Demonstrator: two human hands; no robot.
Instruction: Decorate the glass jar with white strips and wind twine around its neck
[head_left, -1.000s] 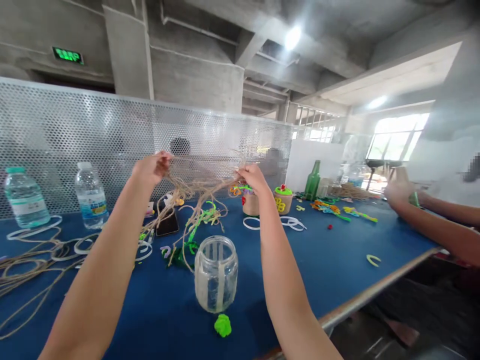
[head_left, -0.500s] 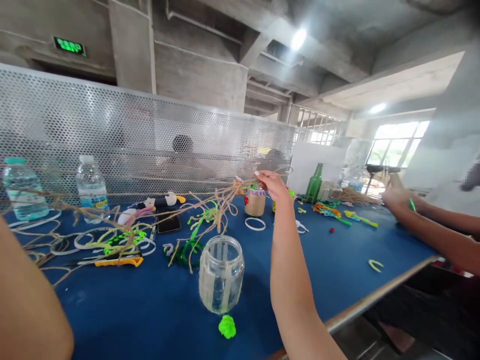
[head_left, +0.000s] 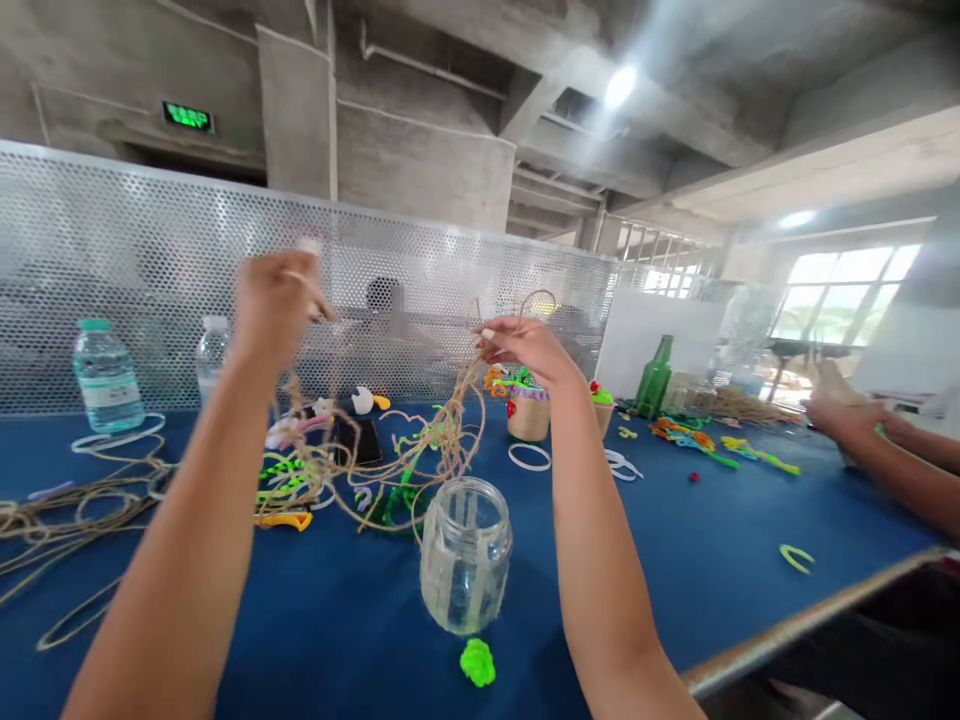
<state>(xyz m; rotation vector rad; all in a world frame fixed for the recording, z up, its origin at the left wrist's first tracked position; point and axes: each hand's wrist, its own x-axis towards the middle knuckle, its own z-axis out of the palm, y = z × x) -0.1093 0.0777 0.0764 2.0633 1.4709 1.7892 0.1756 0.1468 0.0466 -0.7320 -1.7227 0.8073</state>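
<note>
My right hand (head_left: 525, 348) pinches a tangle of jute twine (head_left: 454, 420) above the table; loops rise over the fingers and strands hang down behind the glass jar. My left hand (head_left: 274, 300), smeared by motion, is raised and closed, with blurred strands of twine below it. The open glass jar (head_left: 466, 560), with tape-like strips up its sides, stands upright between my forearms, touched by neither hand. A bright green fluffy ball (head_left: 478, 662) lies in front of the jar. More twine lies in loose coils on the left of the table.
Behind stand a twine-wrapped jar (head_left: 529, 418), a green bottle (head_left: 655, 378) and a water bottle (head_left: 109, 380). An orange-handled cutter (head_left: 289, 521), a white ring (head_left: 529, 458) and pipe cleaners (head_left: 682, 432) lie about. A perforated screen (head_left: 450, 270) backs the table; another person's hands (head_left: 847, 415) are at right.
My left hand has come into view, raised at left centre. The twine stretched leftward has slackened and drops in loops below my hands. My right hand keeps its pinch. The view has shifted slightly left.
</note>
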